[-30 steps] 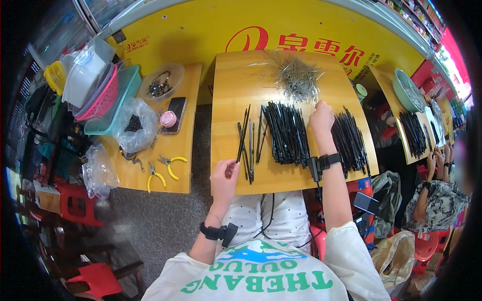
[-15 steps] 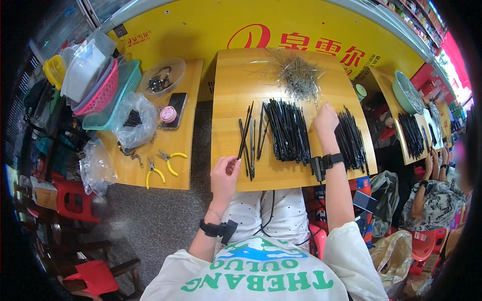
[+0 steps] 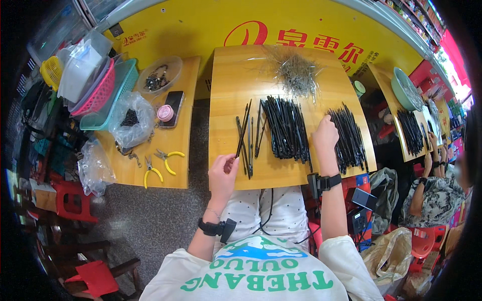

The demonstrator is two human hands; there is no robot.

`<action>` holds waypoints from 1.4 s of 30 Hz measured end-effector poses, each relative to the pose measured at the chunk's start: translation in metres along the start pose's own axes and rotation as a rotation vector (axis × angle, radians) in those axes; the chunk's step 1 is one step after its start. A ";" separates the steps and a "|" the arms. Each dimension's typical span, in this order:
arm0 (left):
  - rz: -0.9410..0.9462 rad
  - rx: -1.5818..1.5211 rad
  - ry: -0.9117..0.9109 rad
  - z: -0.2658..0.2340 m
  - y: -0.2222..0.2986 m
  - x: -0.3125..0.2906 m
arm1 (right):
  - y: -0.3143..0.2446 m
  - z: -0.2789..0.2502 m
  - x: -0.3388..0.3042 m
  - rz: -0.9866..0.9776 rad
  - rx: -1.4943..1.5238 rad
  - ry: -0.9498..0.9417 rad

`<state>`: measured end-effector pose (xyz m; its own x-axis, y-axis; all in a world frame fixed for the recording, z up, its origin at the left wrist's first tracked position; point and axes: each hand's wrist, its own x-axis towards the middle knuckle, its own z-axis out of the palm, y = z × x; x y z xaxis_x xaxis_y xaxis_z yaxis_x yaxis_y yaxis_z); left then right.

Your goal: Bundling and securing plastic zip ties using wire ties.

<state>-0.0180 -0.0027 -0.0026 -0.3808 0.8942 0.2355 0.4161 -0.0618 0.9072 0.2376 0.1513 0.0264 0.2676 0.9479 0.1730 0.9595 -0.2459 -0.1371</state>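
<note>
My left hand [image 3: 223, 171] is closed at the near left of the wooden table [image 3: 228, 75], its thumb and fingers pinching the lower end of a thin black stick [image 3: 243, 131]. A few loose black sticks [image 3: 250, 150] lie beside it. My right hand [image 3: 325, 135] is closed, fingertips together, between a thick bundle of black sticks [image 3: 287, 128] and another black bundle [image 3: 349, 138] to its right. What its fingers hold, if anything, is too small to make out. Beyond it lies a heap of thin, clear, shiny strips [image 3: 297, 75].
On the left table are yellow-handled pliers [image 3: 170, 160], a phone [image 3: 173, 118], a pink round container [image 3: 165, 113], a plastic bag [image 3: 131, 120] and stacked baskets [image 3: 100, 93]. At right, a co-worker's hands are near another table [image 3: 409, 145] with black sticks and a green bowl [image 3: 405, 90].
My right hand has drawn back from the edge of the clear heap toward me. My left hand keeps its pinch on the black stick, almost unmoved.
</note>
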 end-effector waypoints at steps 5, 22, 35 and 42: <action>0.008 -0.009 0.006 0.000 0.000 0.000 | 0.002 -0.016 -0.022 -0.014 0.033 -0.020; -0.273 -0.404 -0.175 -0.012 0.025 0.001 | 0.023 -0.085 -0.076 -0.133 0.963 -0.270; -0.318 -0.616 -0.462 -0.005 0.054 -0.010 | -0.011 -0.095 -0.116 -0.193 1.581 -0.564; -0.220 -0.427 -0.495 -0.003 0.057 -0.014 | -0.034 -0.092 -0.133 -0.300 1.718 -0.524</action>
<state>0.0086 -0.0201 0.0474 0.0453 0.9969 -0.0647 -0.0280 0.0660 0.9974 0.1771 0.0146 0.0982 -0.2545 0.9576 0.1347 -0.2710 0.0631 -0.9605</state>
